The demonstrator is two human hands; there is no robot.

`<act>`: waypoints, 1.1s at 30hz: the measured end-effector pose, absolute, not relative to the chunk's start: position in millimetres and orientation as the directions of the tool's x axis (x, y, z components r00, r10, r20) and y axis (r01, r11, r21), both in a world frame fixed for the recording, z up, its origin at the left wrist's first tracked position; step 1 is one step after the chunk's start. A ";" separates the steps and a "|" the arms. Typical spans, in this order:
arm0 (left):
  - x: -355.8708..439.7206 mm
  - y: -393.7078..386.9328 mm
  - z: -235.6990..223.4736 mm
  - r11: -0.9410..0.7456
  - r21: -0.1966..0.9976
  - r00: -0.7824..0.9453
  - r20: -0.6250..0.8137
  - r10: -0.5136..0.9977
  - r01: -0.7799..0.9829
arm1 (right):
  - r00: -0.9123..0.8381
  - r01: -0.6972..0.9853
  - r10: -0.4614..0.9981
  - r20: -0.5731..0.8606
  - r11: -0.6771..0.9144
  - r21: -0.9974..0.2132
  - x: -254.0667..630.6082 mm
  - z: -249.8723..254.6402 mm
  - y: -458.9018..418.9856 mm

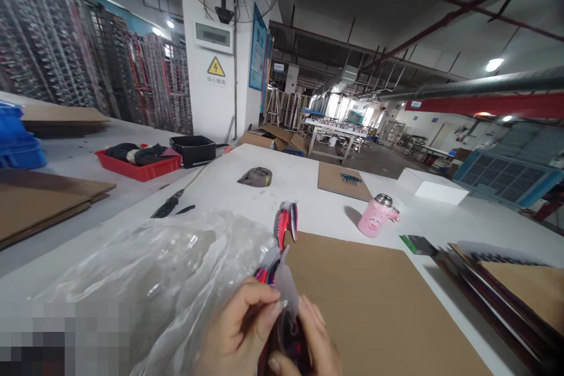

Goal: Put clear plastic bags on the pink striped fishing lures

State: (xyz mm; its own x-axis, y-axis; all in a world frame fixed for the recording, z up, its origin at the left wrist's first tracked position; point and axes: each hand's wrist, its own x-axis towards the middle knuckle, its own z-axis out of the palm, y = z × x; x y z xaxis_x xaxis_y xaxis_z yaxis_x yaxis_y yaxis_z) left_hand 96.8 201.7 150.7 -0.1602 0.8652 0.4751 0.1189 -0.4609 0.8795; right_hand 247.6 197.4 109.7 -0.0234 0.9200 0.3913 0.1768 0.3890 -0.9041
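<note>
Near the bottom centre, my left hand (242, 326) is closed, thumb and forefinger pinching the edge of a translucent plastic piece (286, 285). My right hand (319, 335) wraps around a glossy dark purple-red piece (288, 335) just below that plastic; its exact kind is partly hidden by my fingers. Just beyond my fingertips, another shiny red and dark piece (262, 273) sticks out. Farther up, a red piece with comb-like ridges (286, 223) lies at the corner of a cardboard sheet (374, 299). Crumpled clear plastic bagging (176, 270) spreads to the left of my hands.
A pink flask (374, 217) stands beyond the cardboard, near a green-and-black box (418, 245). Stacked dark pieces with cardboard (506, 288) lie at right. Farther back are a grey tape roll (258, 176), a dark-handled tool (167, 204), a red tray (141, 170) and a white block (434, 186).
</note>
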 end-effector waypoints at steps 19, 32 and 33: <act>95.6 212.2 162.9 -0.180 0.909 0.069 0.221 0.973 -0.377 | 0.105 0.135 0.919 0.379 0.364 -0.922 250.9 97.8 207.0; 96.6 214.0 155.8 -0.158 0.906 0.004 0.173 0.985 -0.392 | 0.071 0.231 0.894 0.443 0.417 -0.879 251.6 96.6 207.0; 96.6 213.7 157.1 -0.138 0.891 0.031 0.168 0.985 -0.432 | 0.076 0.252 0.886 0.458 0.427 -0.868 252.3 94.2 207.4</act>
State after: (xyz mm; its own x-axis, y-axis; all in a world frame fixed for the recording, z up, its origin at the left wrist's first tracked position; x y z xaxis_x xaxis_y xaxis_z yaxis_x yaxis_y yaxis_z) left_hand 96.6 213.7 157.1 0.0315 0.9853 0.1679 -0.4317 -0.1381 0.8914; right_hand 252.3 207.4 94.2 0.0762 0.8859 0.4577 0.2521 0.4270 -0.8684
